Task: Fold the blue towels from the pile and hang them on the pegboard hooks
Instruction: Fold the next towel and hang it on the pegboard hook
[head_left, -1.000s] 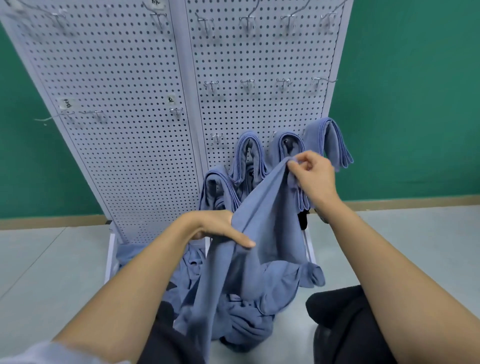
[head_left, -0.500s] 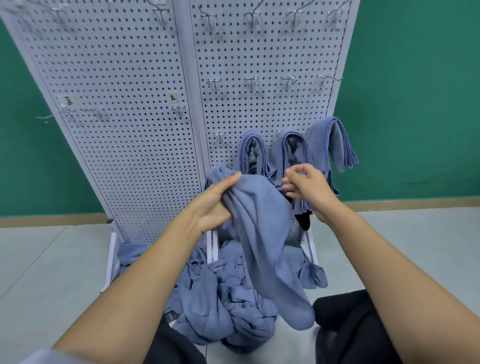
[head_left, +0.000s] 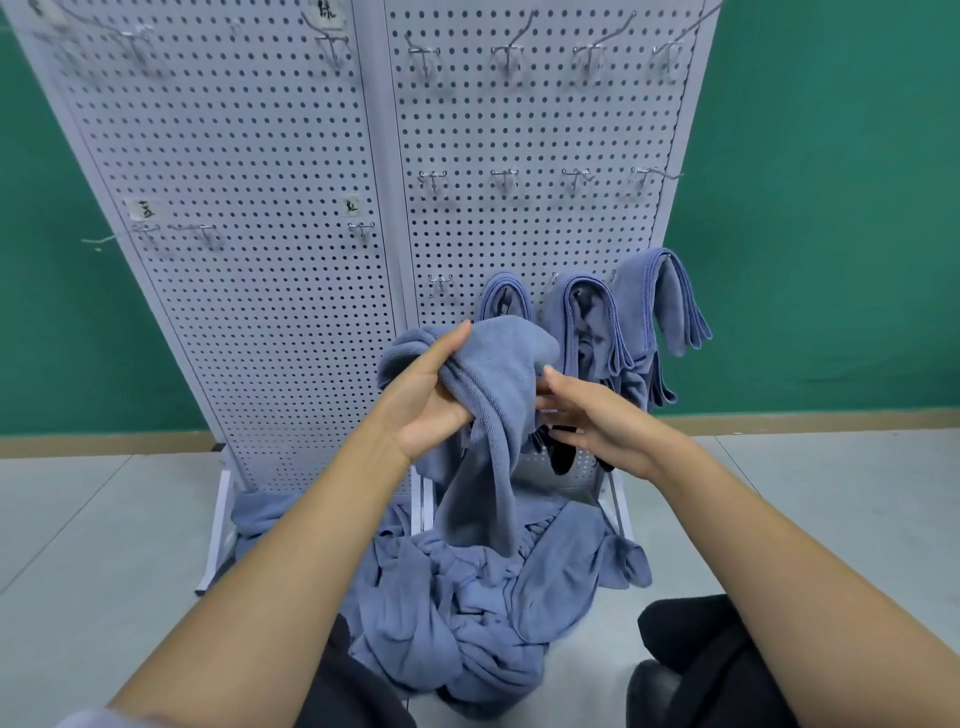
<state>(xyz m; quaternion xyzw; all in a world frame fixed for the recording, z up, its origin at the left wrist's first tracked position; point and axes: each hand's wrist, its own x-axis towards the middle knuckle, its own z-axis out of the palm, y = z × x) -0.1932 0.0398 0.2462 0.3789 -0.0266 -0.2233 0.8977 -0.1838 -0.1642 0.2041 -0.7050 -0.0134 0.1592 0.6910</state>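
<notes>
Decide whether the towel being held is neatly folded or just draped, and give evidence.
Draped, not neatly folded: the towel hangs bunched over the gripping left hand, its loose tail dangling toward the pile.

Both bare forearms reach forward from the lower corners and meet near the middle. The left grip (head_left: 423, 402) is palm-up, thumb stretched over the towel (head_left: 498, 467), fingers hidden under the cloth, pinching it. The right grip (head_left: 592, 423) is just beside it, palm turned left, fingers straight and spread, thumb tip at the cloth's edge.
</notes>
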